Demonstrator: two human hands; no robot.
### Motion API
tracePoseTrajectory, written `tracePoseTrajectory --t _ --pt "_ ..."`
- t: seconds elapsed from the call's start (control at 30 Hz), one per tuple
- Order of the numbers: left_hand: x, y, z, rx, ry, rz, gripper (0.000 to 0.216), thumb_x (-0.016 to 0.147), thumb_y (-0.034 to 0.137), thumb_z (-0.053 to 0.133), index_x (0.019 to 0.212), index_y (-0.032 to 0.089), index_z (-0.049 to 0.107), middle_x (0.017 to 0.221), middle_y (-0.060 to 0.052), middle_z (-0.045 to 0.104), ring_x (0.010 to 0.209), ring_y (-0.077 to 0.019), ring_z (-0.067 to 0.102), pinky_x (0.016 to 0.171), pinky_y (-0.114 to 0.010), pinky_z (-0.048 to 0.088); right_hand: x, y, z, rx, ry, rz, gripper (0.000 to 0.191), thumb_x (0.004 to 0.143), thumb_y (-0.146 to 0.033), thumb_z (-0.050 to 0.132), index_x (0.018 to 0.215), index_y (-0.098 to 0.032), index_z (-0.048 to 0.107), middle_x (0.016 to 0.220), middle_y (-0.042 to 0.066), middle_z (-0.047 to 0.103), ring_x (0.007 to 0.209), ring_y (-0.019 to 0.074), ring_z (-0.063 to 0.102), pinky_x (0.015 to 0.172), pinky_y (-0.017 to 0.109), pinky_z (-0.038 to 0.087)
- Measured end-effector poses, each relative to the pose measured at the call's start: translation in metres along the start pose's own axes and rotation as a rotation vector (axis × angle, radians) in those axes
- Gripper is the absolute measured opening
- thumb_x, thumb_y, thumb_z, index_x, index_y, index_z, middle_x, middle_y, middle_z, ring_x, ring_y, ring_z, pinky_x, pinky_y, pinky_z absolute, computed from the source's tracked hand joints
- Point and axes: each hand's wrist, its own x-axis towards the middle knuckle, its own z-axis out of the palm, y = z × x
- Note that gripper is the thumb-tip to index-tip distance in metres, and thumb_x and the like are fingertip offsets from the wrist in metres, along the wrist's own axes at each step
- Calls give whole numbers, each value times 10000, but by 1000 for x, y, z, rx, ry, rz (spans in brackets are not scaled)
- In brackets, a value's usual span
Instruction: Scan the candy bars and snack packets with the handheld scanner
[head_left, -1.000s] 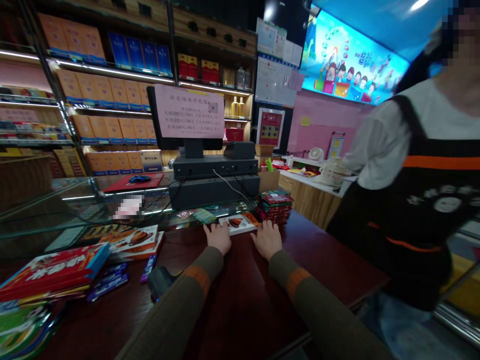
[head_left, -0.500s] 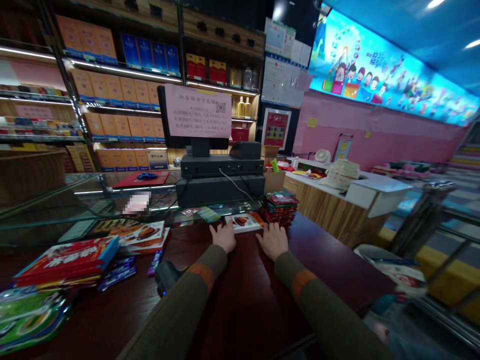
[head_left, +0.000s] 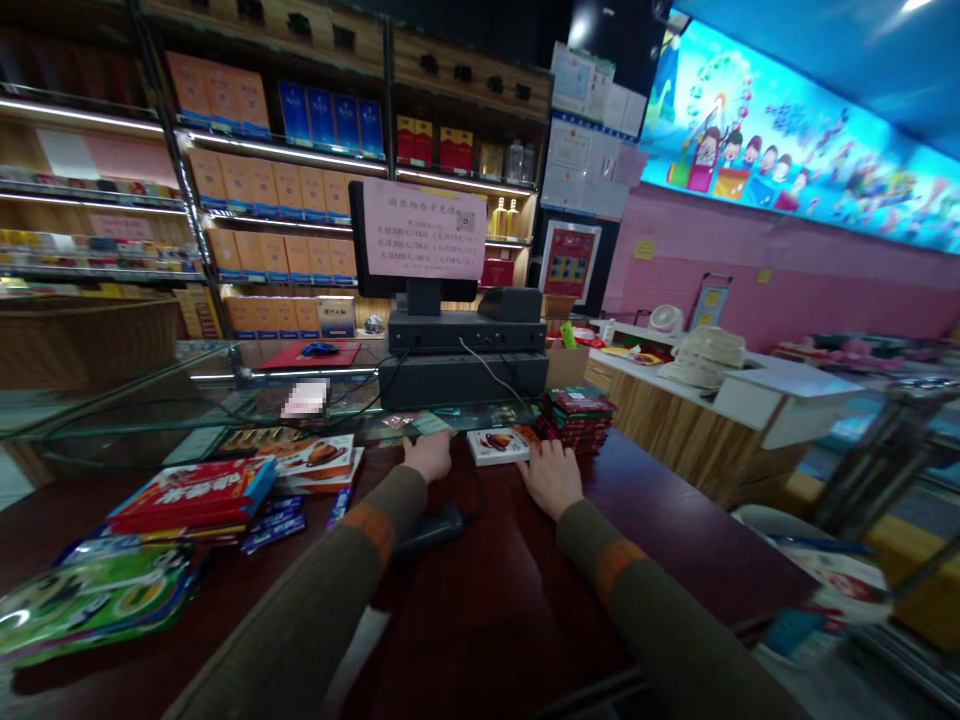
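My left hand [head_left: 429,455] rests on the dark wooden counter [head_left: 510,590] near its far edge, fingers loosely curled, nothing visible in them. My right hand [head_left: 553,475] lies flat and open on the counter, its fingertips touching a white snack box [head_left: 496,445] with a picture on top. A stack of dark red and green packets [head_left: 576,415] stands just right of that box. A black handheld scanner [head_left: 431,530] with a cord lies under my left forearm.
A cash register with a paper-covered screen [head_left: 424,235] stands behind a glass counter [head_left: 150,400]. Red snack boxes [head_left: 195,492], green packets [head_left: 90,600] and blue bars [head_left: 274,525] lie at left. Shelves of boxed goods [head_left: 262,180] fill the back wall. A wooden side counter [head_left: 675,420] runs right.
The person in the apron at right has left the view. The camera has swung right. My left hand has slid left, away from the white box; the scanner now shows under my forearm.
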Motion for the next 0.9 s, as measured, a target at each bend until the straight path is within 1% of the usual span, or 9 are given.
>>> tracePoseTrajectory --t 0.07,0.23,0.37,0.43,0.53,0.73,0.83,0.9 --pt "-5 -14 -7 -4 0 -3 547 874 168 454 1417 219 483 1369 -178 622 1310 -344 546 1117 -655 277 1 -8 -2 6 11 -26 431 998 -429 436 1158 -102 665 1120 197 646 1082 319 493 849 411 306" --pt "-21 -46 -21 -12 37 -24 534 882 169 447 1404 271 499 1424 -113 599 1335 -307 533 1139 -643 266 5 -32 -7 27 44 -89 423 1000 -416 437 1217 -115 640 1151 188 642 1105 321 488 864 415 306" --pt "-34 -70 -29 -1 74 -54 507 895 197 458 1392 277 522 1390 -108 627 1308 -308 559 1137 -604 299 9 -52 -11 49 56 -136 416 1002 -411 437 1235 -124 626 1165 186 640 1106 323 495 876 420 303" --pt "-40 -81 -31 8 93 -66 503 898 206 462 1392 279 525 1367 -112 643 1291 -322 570 1126 -615 306 11 -62 -13 61 48 -152 407 1003 -408 435 1222 -129 635 1167 185 641 1111 326 497 883 423 303" --pt "-48 -98 -30 26 131 -76 518 897 177 444 1398 281 522 1358 -109 649 1281 -329 574 1111 -642 303 12 -78 -16 75 43 -179 416 1009 -412 416 1216 -130 642 1163 189 641 1120 330 496 905 432 299" --pt "-63 -127 -24 71 203 -103 525 885 161 458 1390 277 540 1324 -111 666 1268 -298 579 1116 -564 330 15 -108 -21 129 38 -237 429 1026 -427 367 1222 -159 640 1197 181 633 1133 328 486 924 440 298" --pt "-70 -138 -20 84 231 -118 518 897 148 431 1396 245 531 1381 -125 620 1321 -305 522 1107 -555 349 18 -121 -24 155 40 -274 430 1031 -425 359 1244 -168 630 1185 175 636 1136 322 482 924 435 300" --pt "-76 -143 -17 99 251 -119 518 906 124 399 1399 223 521 1416 -134 584 1367 -303 468 1121 -563 335 21 -129 -26 169 45 -301 429 1030 -425 364 1253 -171 628 1172 172 639 1134 319 477 932 435 296"
